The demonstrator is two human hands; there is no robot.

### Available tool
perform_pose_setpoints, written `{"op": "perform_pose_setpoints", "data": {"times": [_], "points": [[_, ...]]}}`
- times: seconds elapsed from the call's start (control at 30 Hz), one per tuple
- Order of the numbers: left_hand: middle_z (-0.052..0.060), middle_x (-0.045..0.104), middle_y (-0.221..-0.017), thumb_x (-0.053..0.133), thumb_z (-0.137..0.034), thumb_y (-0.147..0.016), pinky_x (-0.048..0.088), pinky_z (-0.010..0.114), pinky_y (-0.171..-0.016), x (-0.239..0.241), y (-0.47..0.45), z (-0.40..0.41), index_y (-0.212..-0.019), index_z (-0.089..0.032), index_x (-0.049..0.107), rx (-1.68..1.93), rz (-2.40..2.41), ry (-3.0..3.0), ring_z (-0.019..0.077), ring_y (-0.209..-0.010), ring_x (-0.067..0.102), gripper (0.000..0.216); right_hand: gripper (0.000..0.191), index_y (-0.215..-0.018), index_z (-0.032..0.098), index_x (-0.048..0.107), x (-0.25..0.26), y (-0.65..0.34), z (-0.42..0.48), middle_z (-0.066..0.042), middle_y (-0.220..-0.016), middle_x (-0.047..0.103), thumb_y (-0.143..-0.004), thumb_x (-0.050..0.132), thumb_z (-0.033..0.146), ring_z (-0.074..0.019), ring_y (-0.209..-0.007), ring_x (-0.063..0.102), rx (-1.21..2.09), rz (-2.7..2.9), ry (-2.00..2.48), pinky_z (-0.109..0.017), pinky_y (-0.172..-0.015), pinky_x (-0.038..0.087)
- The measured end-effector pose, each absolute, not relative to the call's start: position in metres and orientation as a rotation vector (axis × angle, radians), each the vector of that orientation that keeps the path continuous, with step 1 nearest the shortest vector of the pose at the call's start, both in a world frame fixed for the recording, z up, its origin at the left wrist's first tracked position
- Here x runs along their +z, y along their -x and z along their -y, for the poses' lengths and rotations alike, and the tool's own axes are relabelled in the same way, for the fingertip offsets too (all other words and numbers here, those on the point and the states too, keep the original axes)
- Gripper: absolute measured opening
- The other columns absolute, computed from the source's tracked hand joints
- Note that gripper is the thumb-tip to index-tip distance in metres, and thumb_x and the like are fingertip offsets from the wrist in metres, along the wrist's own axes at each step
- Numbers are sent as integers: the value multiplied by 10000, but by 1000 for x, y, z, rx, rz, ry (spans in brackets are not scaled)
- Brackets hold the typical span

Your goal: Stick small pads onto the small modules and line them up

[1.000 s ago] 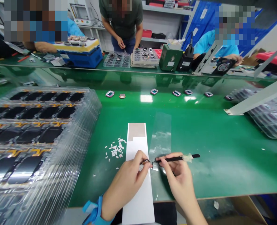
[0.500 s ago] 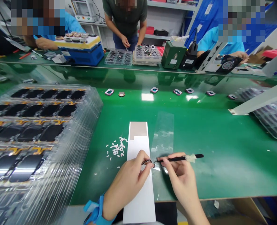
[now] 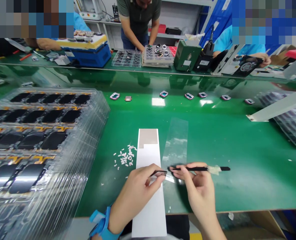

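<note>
- Our left hand [image 3: 135, 196] pinches a thin black strip [image 3: 159, 173] between thumb and forefinger; the strip sticks out past the fingertips. We cannot tell exactly what the strip is.
- Our right hand [image 3: 200, 188] grips black tweezers [image 3: 193, 169] between thumb and fingers, with white tape [image 3: 215, 170] wrapped around the tail end beyond the grip. The tweezer tips point at the strip and sit just beside it; whether they touch it is hard to tell.
- Below both grips, a shiny clear scrap [image 3: 170, 179] lies by the edge of a long white paper strip [image 3: 149, 156]. That strip runs under the left hand, with a grey patch [image 3: 148, 137] at its far end.
- Beyond the right grip lies a clear film sheet [image 3: 175, 143].
- Left of the left grip, small white bits [image 3: 124, 159] lie scattered on the green bench mat [image 3: 238, 186], and stacked clear trays of black panels [image 3: 45, 140] stand further left.
- A blue wristband [image 3: 103, 221] circles our left wrist.
</note>
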State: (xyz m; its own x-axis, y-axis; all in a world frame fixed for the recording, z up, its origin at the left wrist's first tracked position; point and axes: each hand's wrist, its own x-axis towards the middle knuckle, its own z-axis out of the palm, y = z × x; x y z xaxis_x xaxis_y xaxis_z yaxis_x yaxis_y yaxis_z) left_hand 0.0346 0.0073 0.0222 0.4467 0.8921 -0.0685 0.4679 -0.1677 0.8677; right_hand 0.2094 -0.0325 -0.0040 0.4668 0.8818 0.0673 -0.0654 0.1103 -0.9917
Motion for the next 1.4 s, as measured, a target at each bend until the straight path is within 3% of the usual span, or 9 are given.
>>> {"op": "perform_pose_setpoints", "data": {"times": [0.17,0.3,0.57,0.83,1.03,1.2,1.3,1.4], "points": [[-24,785,-920,560,-254,-975,497,197,-689,20,-31,-8,-1060,-256,734,766,-1099,-1723,123,-736,694,193,111,-962,241,558,22,-204,36,-15,-862,693,-933,630,161,-206,-770,785,787,858,1058,-328,-680,673],[15,789,-1005,560,-201,-961,524,190,-711,21,-30,-8,-1180,-232,712,896,-1087,-1748,115,-745,704,268,172,-1000,252,547,36,-186,34,-15,-891,690,-958,550,85,-199,-862,777,755,970,923,-338,-731,674],[-2,737,-793,568,-108,-908,486,185,-627,24,-31,-9,-941,-184,745,943,-1157,-1808,121,-682,656,196,228,-1031,259,522,27,-165,23,-7,-925,659,-959,516,43,-174,-934,752,801,1066,864,-309,-772,654],[81,718,-1104,475,-203,-1005,532,264,-870,21,-30,-10,-1266,-200,646,879,-1088,-1771,180,-982,675,312,203,-1016,255,515,24,-165,18,-2,-925,652,-968,510,58,-154,-918,750,786,1031,887,-263,-728,649],[28,723,-888,508,-157,-961,505,229,-664,21,-31,-10,-1176,-213,706,889,-1226,-1786,157,-765,670,297,180,-1011,258,510,27,-161,14,-2,-906,640,-972,513,82,-159,-899,753,773,1019,898,-266,-692,658],[14,728,-889,534,-124,-935,487,220,-681,19,-31,-10,-1078,-220,739,934,-1246,-1769,147,-783,676,268,183,-1011,257,495,25,-155,18,-11,-904,656,-967,516,81,-181,-913,756,739,1030,927,-325,-744,667],[31,707,-961,479,-125,-964,493,224,-730,19,-30,-9,-1232,-218,670,933,-1209,-1779,149,-845,669,342,199,-1024,257,497,23,-151,18,-19,-934,670,-966,510,68,-180,-962,747,709,1033,923,-331,-800,658],[36,666,-967,422,-133,-989,495,220,-703,19,-28,-7,-1403,-201,534,887,-1190,-1802,136,-783,638,434,210,-1026,257,500,21,-150,17,-13,-948,672,-961,514,57,-173,-974,744,698,1036,907,-341,-841,651]]}}
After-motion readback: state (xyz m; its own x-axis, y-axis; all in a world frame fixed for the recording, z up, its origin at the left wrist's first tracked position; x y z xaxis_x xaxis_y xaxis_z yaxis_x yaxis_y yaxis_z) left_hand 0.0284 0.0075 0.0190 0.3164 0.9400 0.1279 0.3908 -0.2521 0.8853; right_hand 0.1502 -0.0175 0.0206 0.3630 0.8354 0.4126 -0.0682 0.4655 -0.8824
